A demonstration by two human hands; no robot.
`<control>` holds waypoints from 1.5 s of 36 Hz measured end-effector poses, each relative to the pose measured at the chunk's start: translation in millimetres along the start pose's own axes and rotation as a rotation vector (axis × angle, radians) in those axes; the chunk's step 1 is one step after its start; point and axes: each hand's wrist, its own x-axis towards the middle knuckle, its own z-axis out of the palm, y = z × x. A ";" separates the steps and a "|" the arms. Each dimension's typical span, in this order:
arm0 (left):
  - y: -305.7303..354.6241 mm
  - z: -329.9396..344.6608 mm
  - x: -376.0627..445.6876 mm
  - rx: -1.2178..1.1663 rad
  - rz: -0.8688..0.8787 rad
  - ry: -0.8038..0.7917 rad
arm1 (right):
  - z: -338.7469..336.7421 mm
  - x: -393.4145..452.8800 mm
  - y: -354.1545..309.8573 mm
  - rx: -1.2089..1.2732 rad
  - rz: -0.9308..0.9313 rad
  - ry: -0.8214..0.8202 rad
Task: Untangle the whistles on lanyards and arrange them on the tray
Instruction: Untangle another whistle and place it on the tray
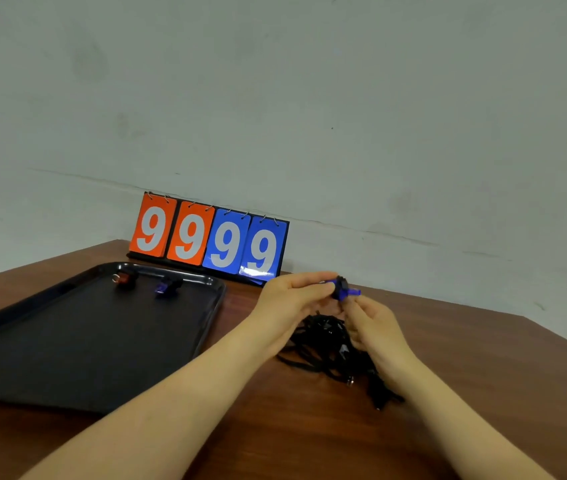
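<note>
Two hands are raised above a brown wooden surface [448,358], right of centre. Item held: one blue whistle [342,289], pinched at its near end by the fingertips of the left hand [289,301]; the right hand [373,327] sits just below it with fingers curled toward the whistle, though whether it is actually gripped there cannot be told. Beneath both hands a tangle of black lanyards [334,348] is spread on the surface, trailing to the near right. One black tray [205,327] is laid at the left, and on its far end two whistles are set apart from each other: a red whistle [123,279] to the left and a second blue whistle [167,287] to its right. One flip scoreboard [209,237] is stood at the far edge against the wall, all four cards reading 9, two orange and two blue.
</note>
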 end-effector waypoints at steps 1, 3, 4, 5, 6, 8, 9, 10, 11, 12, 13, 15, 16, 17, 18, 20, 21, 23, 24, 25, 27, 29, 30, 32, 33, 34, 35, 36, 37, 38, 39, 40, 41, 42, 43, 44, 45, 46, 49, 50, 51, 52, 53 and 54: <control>-0.3 -1.5 1.0 -0.018 -0.001 0.028 | 0.4 -0.8 0.3 -0.098 -0.069 -0.003; -2.1 -4.7 4.0 0.010 0.012 0.088 | 2.8 -1.9 1.2 -0.288 -0.211 -0.020; -3.4 -6.2 5.4 0.052 0.019 0.116 | 4.1 -2.4 2.0 -0.356 -0.254 -0.031; -4.9 -7.4 6.6 0.105 0.026 0.142 | 5.2 -2.4 3.7 -0.403 -0.276 -0.045; -6.7 -8.7 8.2 0.175 0.038 0.162 | 6.0 -2.4 5.2 -0.442 -0.282 -0.061; -9.1 -11.6 9.9 0.339 0.073 0.186 | 6.3 -2.4 7.5 -0.521 -0.283 -0.105; -9.7 -12.4 10.2 0.411 0.093 0.190 | 5.6 -2.7 7.7 -0.559 -0.286 -0.131; -10.0 -13.2 10.5 0.488 0.113 0.189 | 4.3 -3.1 7.6 -0.592 -0.289 -0.155; -10.2 -14.2 11.2 0.577 0.132 0.186 | 3.5 -3.8 7.2 -0.614 -0.294 -0.172; -10.3 -15.7 11.8 0.668 0.149 0.179 | 3.3 -4.4 5.9 -0.622 -0.297 -0.181; -10.8 -16.5 12.5 0.743 0.159 0.169 | 2.8 -5.2 5.2 -0.610 -0.298 -0.177; -11.4 -18.6 13.7 0.827 0.165 0.152 | 1.9 -6.2 2.6 -0.539 -0.289 -0.143; -11.7 -20.1 14.0 0.848 0.164 0.145 | 1.3 -6.2 1.2 -0.486 -0.281 -0.113; -11.7 -21.7 14.0 0.860 0.161 0.139 | 0.3 -5.9 -0.3 -0.429 -0.273 -0.076; -11.6 -22.7 13.9 0.862 0.153 0.132 | -1.1 -5.4 -2.3 -0.372 -0.261 -0.036; -11.1 -24.1 13.0 0.858 0.132 0.121 | -4.7 -3.3 -5.3 -0.276 -0.215 0.025; -10.6 -24.3 12.8 0.853 0.122 0.115 | -6.3 -2.0 -6.0 -0.241 -0.183 0.045; -9.2 -23.1 12.2 0.827 0.111 0.099 | -10.1 1.7 -5.0 -0.176 -0.123 0.072; -8.4 -21.7 11.5 0.815 0.108 0.087 | -11.9 3.2 -4.0 -0.147 -0.100 0.085; -7.7 -20.3 10.8 0.807 0.103 0.074 | -13.6 4.7 -2.6 -0.118 -0.078 0.098; -7.5 -17.3 9.2 0.764 0.071 0.042 | -16.1 6.7 -1.1 -0.048 -0.033 0.123; -7.6 -13.4 6.3 0.599 0.000 0.001 | -17.9 7.4 -1.9 0.041 0.003 0.146; -7.3 -10.6 4.4 0.473 -0.040 -0.027 | -18.4 7.2 -2.6 0.088 0.014 0.154; -6.3 -5.1 2.3 0.254 -0.093 -0.073 | -19.1 6.3 -4.8 0.177 0.019 0.146; -5.7 -2.2 1.7 0.175 -0.108 -0.087 | -19.1 5.9 -5.4 0.205 0.017 0.133; -5.6 0.5 1.5 0.101 -0.117 -0.098 | -18.3 5.4 -6.9 0.223 0.017 0.115; -6.0 2.2 1.3 0.029 -0.125 -0.104 | -17.1 4.9 -7.5 0.239 0.020 0.096; -6.5 3.6 1.5 -0.034 -0.126 -0.110 | -15.4 4.5 -8.0 0.258 0.028 0.078; -6.8 4.6 2.1 -0.091 -0.122 -0.111 | -13.6 4.7 -7.5 0.277 0.031 0.064; -6.6 5.5 2.6 -0.142 -0.118 -0.102 | -11.7 4.7 -6.5 0.289 0.033 0.053; -6.2 5.5 3.3 -0.195 -0.109 -0.087 | -10.1 4.6 -4.5 0.281 0.029 0.040; -5.7 5.5 4.0 -0.243 -0.099 -0.067 | -8.0 3.8 -2.5 0.253 0.024 0.026; -5.4 4.3 5.4 -0.273 -0.087 -0.047 | -6.2 3.1 0.2 0.209 0.014 0.008; -5.7 3.5 6.5 -0.278 -0.077 -0.027 | -4.4 1.7 2.0 0.155 -0.001 -0.014; -6.0 1.8 7.3 -0.265 -0.071 -0.009 | -2.4 0.7 3.7 0.091 -0.028 -0.033; -7.0 0.7 8.0 -0.243 -0.068 0.010 | -0.9 -0.2 4.7 0.013 -0.064 -0.047; -7.9 -0.7 8.3 -0.219 -0.066 0.031 | 0.5 -0.6 5.8 -0.080 -0.110 -0.057; -8.6 -2.2 8.4 -0.195 -0.065 0.058 | 2.3 -0.8 6.4 -0.176 -0.158 -0.063; -10.2 -7.6 8.6 -0.066 -0.048 0.123 | 3.4 0.0 12.2 -0.380 -0.250 -0.086; -11.0 -9.1 8.8 0.021 -0.040 0.141 | 2.8 0.3 13.8 -0.422 -0.253 -0.094; -12.6 -11.6 9.9 0.118 -0.029 0.167 | 1.5 0.8 15.5 -0.465 -0.254 -0.103; -13.6 -13.7 11.0 0.218 -0.018 0.195 | 0.6 1.2 16.2 -0.513 -0.256 -0.118; -14.5 -15.8 12.0 0.335 0.001 0.222 | -0.1 1.4 16.2 -0.566 -0.264 -0.137; -14.8 -17.1 12.8 0.477 0.031 0.240 | -0.5 1.5 16.0 -0.610 -0.271 -0.155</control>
